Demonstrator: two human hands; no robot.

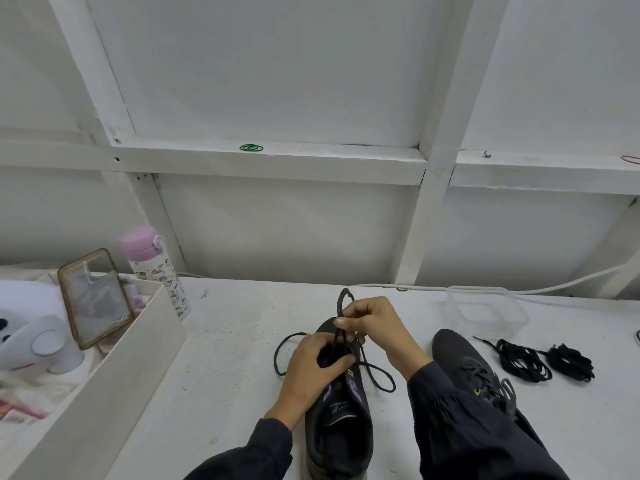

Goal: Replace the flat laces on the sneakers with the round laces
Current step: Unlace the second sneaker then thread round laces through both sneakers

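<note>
My right hand (pixel 372 327) pinches a loop of the dark lace (pixel 381 379) over the near sneaker (pixel 341 431), which sits mid-surface with its toe pointing away. My left hand (pixel 313 363) grips that sneaker at the eyelets, thumb across the tongue. Lace loops spill left and right onto the surface (pixel 225 358). To the right my sleeve (pixel 460 427) partly covers the second sneaker (pixel 460 358). Farther right lie two bundles of black laces (pixel 523 362), with a clear tub (pixel 488 310) behind. A white box (pixel 131 358), phone case (pixel 93 299) and pink-capped bottle (pixel 156 271) stand far left.
</note>
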